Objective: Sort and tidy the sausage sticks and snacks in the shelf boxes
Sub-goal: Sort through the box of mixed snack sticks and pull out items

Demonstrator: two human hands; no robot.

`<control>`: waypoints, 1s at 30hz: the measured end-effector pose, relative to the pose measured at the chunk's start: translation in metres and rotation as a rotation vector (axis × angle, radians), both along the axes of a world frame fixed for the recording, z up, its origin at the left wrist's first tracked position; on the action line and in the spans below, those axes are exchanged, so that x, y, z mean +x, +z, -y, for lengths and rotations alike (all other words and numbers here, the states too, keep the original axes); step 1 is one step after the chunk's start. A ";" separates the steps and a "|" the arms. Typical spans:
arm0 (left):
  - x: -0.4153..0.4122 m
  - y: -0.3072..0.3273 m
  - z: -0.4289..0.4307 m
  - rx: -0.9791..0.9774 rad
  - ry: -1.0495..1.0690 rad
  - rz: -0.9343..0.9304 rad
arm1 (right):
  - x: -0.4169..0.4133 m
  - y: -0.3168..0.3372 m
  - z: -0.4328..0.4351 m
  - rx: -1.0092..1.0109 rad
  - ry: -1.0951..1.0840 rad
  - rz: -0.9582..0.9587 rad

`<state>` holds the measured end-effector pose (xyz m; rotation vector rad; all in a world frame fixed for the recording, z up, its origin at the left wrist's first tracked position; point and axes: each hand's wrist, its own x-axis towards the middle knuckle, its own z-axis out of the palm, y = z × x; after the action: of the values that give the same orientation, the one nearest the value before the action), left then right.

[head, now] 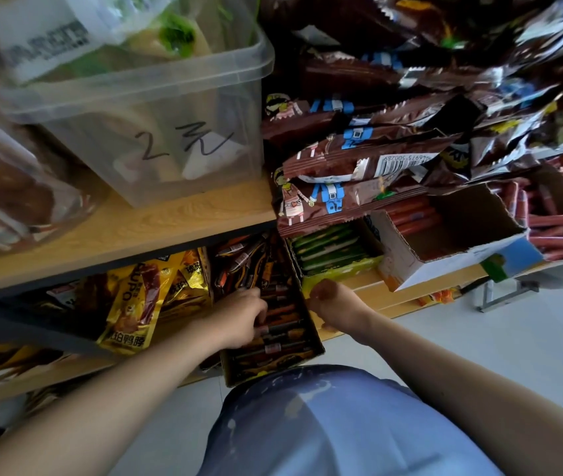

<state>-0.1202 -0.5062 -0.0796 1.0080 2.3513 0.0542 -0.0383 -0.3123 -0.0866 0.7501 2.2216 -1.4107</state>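
A long cardboard box (313, 341) on the lower shelf holds dark orange-and-black sausage sticks (282, 324) lying crosswise. My left hand (242, 317) reaches into this box, its fingers curled down among the sticks. My right hand (333, 302) grips the box's right wall, next to a green-packet box (340, 269). An open white box (459, 255) further right has red sausage sticks (414, 214) at its back. More red sticks (555, 231) lie in a box at the far right.
Brown snack packets (359, 159) pile high over the right shelf and overhang the boxes. Yellow duck-snack bags (139, 304) lie left of the stick box. A clear plastic bin (156, 108) stands on the wooden upper shelf (108, 242). A metal bracket (507, 293) is on the floor.
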 end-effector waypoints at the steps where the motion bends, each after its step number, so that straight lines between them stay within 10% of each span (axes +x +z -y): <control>1: 0.001 0.000 0.000 -0.023 0.005 -0.039 | 0.000 0.003 0.002 -0.012 0.025 0.037; 30: -0.003 -0.009 0.000 0.059 0.009 0.134 | 0.017 -0.016 0.003 -0.181 -0.033 0.098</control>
<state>-0.1230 -0.5066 -0.0888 0.9902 2.2434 0.1897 -0.0213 -0.3156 -0.1029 0.7788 1.9851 -1.5329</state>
